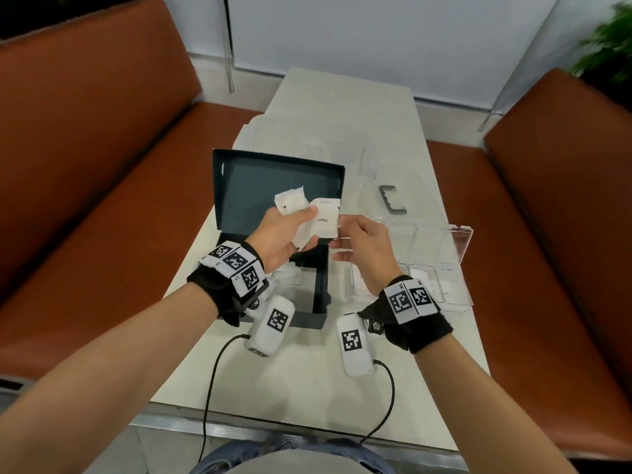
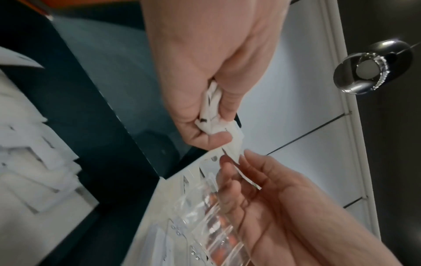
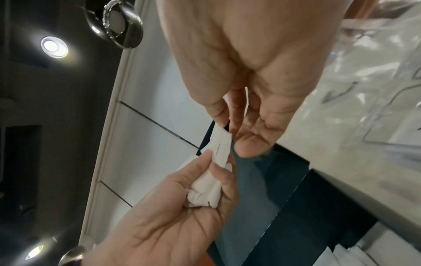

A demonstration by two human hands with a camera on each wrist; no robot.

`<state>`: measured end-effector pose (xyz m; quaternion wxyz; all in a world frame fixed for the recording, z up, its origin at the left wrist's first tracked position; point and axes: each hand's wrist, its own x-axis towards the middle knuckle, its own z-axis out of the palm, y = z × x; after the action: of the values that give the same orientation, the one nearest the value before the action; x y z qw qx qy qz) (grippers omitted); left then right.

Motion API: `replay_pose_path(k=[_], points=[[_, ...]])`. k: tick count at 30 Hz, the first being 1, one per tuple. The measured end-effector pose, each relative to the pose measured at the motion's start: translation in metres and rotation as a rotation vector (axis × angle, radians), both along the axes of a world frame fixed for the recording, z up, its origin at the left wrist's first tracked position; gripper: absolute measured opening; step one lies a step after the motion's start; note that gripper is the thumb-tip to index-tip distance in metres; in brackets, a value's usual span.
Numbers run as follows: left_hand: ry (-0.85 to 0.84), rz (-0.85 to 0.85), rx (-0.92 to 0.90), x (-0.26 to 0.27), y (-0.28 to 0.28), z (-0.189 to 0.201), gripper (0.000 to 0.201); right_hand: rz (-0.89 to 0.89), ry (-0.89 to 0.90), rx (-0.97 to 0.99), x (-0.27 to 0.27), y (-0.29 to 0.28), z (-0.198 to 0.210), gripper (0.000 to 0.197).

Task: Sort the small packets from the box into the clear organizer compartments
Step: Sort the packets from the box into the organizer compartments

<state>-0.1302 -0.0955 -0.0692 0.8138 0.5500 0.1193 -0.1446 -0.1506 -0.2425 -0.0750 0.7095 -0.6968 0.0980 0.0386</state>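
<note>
Loose packets (image 2: 34, 162) blurred, box (image 1: 321, 292) partly behind hands

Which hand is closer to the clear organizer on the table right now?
The right. The right hand hovers beside the clear organizer, just above its near-left edge. The left hand holds packets over the dark box, farther away.

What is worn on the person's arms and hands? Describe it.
Both forearms are bare. The left hand and right hand are bare too. Each wrist has a black strap, white square-coded tags and a white camera pod trailing a black cable.
</note>
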Motion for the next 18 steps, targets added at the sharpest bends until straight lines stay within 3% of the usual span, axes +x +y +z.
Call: replay_pose_path(k=[4,8,11,14,18], points=[[-0.003,-0.011,0.021,0.0,-0.034,0.004,0.014,0.063,0.005,-0.043,-0.007,-0.033,0.003,0.018],[-0.03,-0.051,0.052,-0.005,-0.065,0.004,0.006,-0.029,0.028,0.022,-0.005,-0.071,0.01,0.012],[-0.078,-0.093,0.102,-0.013,-0.09,0.0,0.007,-0.08,0.014,0.156,-0.005,-0.099,0.013,0.011],[-0.067,-0.07,0.038,-0.017,-0.117,-0.002,0.01,-0.041,-0.013,0.22,-0.012,-0.119,0.008,0.016],[-0.073,-0.132,0.009,-0.023,-0.146,-0.005,0.024,-0.16,-0.006,0.257,-0.014,-0.152,0.005,0.005]])
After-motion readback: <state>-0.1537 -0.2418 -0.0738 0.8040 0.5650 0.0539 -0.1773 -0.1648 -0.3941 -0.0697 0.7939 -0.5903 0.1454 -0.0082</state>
